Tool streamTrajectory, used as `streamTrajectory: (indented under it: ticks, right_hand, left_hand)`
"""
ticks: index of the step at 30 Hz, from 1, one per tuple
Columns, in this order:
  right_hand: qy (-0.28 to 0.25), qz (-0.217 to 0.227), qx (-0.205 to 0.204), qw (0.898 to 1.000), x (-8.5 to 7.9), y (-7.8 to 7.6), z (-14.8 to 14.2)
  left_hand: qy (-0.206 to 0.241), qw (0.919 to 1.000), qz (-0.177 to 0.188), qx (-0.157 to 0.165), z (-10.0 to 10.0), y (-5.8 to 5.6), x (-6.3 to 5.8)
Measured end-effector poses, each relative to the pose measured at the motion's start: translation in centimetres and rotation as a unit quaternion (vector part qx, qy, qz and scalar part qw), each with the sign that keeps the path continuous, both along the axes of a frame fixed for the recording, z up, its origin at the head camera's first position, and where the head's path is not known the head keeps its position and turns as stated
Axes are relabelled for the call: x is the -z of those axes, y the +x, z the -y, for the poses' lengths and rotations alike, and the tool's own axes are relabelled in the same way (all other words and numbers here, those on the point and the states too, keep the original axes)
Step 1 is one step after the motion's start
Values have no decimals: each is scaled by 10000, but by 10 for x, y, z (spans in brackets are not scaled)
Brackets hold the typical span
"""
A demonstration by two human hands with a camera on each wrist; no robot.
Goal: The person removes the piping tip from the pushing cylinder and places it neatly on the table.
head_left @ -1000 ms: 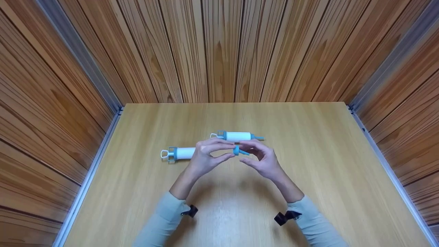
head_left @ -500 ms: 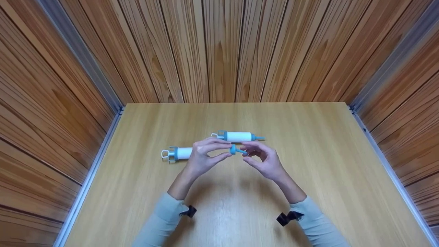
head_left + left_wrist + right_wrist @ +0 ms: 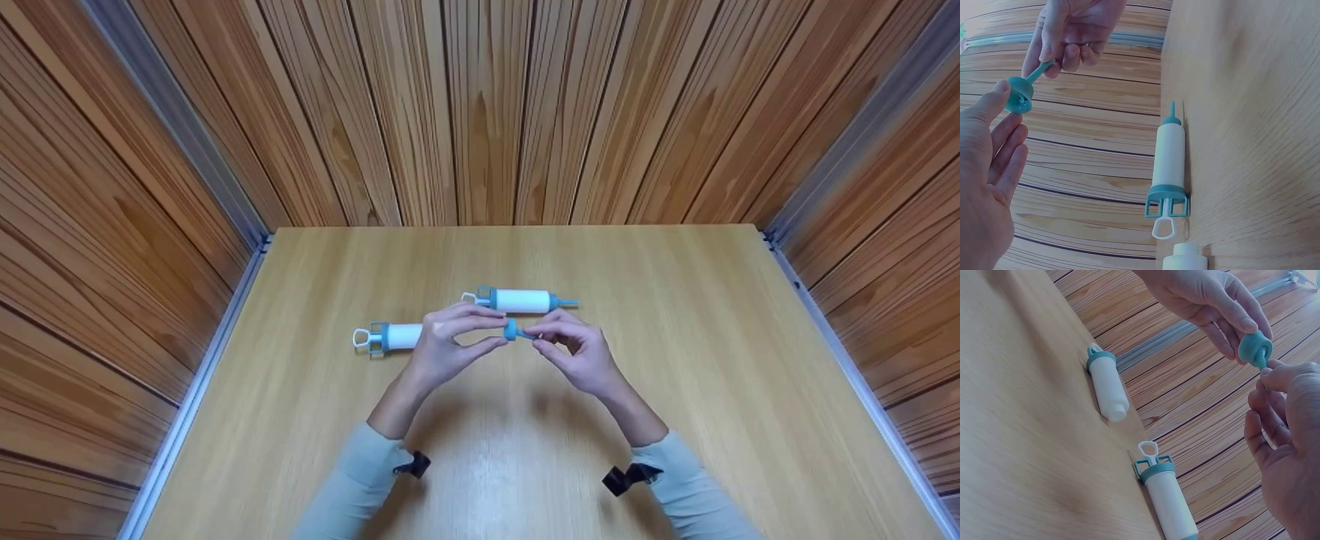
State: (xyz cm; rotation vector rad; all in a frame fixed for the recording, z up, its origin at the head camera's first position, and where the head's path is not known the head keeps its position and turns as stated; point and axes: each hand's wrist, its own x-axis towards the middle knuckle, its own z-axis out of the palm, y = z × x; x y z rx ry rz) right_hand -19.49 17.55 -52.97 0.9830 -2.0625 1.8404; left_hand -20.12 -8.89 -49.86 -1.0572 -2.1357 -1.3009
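Note:
Between my hands, above the table, is a blue nozzle cap (image 3: 511, 329) with a wide collar and a thin spout. My left hand (image 3: 444, 343) pinches the collar between thumb and fingertips. The spout's end is pinched by my right hand (image 3: 579, 351), so only a short length of it shows in the head view. In the left wrist view the hollow underside of the cap (image 3: 1019, 95) is visible. Behind my left hand lies a white icing syringe (image 3: 403, 336); its bare white neck (image 3: 1118, 412) shows in the right wrist view.
A second syringe (image 3: 523, 301), with its blue nozzle on, lies farther back on the wooden table (image 3: 480, 480). Both syringes have pull-ring handles pointing left. Wood-plank walls (image 3: 480, 112) and metal rails (image 3: 191, 375) border the table.
The nozzle cap and my left hand have shifted slightly left. My right fingers, earlier loose around the spout, now pinch its end. Both syringes stay where they lay.

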Motion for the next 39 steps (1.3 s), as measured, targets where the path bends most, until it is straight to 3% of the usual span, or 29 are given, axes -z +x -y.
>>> streamTrajectory:
  ticks: [21, 39]
  right_hand:
    - [-303, -127, -9, 9995, -2, 1, 6]
    - [-449, -109, 12, 9989, -3, 3, 11]
  left_hand:
    - [350, 9971, 646, 182, -2, 2, 1]
    - [438, 9960, 740, 226, -6, 3, 3]
